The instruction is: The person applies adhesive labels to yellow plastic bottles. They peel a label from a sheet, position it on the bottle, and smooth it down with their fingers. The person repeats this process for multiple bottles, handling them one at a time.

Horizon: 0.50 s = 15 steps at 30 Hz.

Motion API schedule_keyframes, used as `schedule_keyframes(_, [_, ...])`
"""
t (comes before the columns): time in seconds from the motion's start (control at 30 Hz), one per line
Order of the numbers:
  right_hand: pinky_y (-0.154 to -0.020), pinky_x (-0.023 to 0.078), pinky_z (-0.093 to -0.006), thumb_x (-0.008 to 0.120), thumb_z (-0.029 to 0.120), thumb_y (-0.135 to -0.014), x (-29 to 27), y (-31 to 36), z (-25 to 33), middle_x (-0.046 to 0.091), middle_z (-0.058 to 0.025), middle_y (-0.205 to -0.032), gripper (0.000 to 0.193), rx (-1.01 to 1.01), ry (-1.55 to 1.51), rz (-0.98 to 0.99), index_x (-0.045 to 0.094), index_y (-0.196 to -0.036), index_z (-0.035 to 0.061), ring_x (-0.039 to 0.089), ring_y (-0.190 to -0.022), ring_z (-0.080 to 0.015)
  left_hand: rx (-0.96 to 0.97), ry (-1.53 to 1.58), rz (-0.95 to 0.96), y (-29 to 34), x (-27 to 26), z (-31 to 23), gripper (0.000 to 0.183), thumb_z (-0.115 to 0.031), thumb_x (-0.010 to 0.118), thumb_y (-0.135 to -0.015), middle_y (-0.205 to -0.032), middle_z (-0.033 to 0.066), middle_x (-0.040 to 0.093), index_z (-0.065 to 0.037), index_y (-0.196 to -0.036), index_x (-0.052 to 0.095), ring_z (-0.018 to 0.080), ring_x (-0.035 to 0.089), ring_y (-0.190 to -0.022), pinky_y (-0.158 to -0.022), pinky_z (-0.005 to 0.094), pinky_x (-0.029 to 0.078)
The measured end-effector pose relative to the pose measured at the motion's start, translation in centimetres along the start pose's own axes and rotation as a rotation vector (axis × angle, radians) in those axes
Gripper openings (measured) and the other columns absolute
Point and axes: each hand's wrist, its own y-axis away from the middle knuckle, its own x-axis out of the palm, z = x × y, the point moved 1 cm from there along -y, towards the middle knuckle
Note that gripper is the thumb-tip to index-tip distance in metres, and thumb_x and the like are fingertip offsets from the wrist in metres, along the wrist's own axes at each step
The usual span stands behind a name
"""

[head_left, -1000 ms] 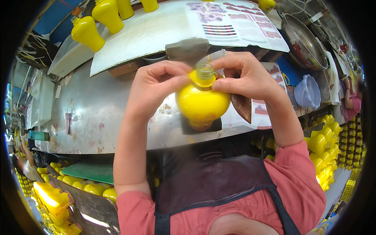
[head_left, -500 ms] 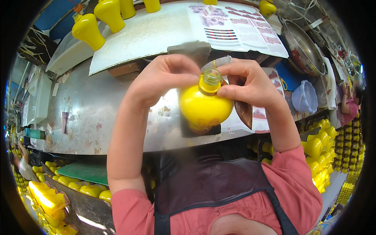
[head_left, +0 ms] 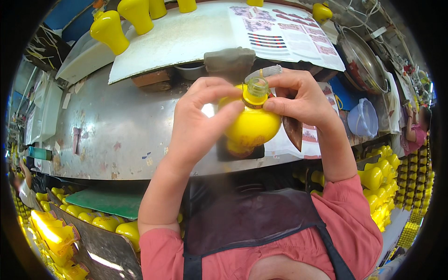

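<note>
A yellow glass bottle with a clear threaded mouth leans towards me above the metal bench. Round its neck runs a narrow dark, patterned strip. The thumb and fingers of my left hand press the bottle's neck from the left. From the right, my right hand grips the neck, its thumb beside the strip. A brown pointed blade-like piece sticks out below my right palm. Grey cloth with a yellow band shows at that hand's fingers; whether it joins the brown piece is hidden.
A white board at the back carries several yellow bottles and printed label sheets. A metal pan and pale blue basin are at right. More yellow bottles fill racks at both sides. Other people work at the edges.
My left hand has swung slightly down and left around the neck, its thumb now on the bottle's near side. My right hand keeps its grip. The whole view has shifted slightly.
</note>
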Motion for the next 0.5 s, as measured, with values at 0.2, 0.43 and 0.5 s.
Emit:
schedule_keyframes(0.2, [-0.052, 0.034, -0.0203, 0.08, 0.015, -0.083, 0.1, 0.2, 0.3, 0.057, 0.006, -0.07, 0.031, 0.011, 0.013, -0.009, 0.077, -0.113, 0.006, 0.044, -0.058, -0.0002, -0.061, 0.125, 0.154, -0.9, -0.5, 0.6, 0.032, -0.012, 0.075, -0.086, -0.126, 0.0073, 0.059, 0.001, -0.116, 0.073, 0.0173, 0.056, -0.117, -0.102, 0.0303, 0.044])
schedule_keyframes(0.43, [-0.051, 0.036, -0.0199, 0.081, 0.017, -0.084, 0.3, 0.3, 0.1, 0.059, 0.0051, -0.07, 0.035, 0.051, -0.003, -0.028, 0.073, -0.116, 0.0043, 0.047, -0.058, 0.0005, -0.138, 0.276, 0.368, -2.2, -0.9, 2.2, 0.042, -0.014, 0.068, -0.087, -0.137, 0.0083, 0.052, 0.001, -0.126, 0.068, 0.0208, 0.051, -0.128, -0.114, 0.0342, 0.036])
schedule_keyframes(0.5, [-0.05, 0.037, -0.0181, 0.08, 0.016, -0.086, 0.3, 0.2, 0.0, 0.062, 0.0039, -0.068, 0.038, 0.016, 0.001, 0.007, 0.068, -0.119, 0.0014, 0.051, -0.056, 0.0015, -0.113, 0.291, 0.397, -2.3, -0.7, 2.1, 0.042, -0.017, 0.067, -0.088, -0.137, 0.0085, 0.052, 0.001, -0.126, 0.068, 0.0214, 0.05, -0.13, -0.115, 0.035, 0.034])
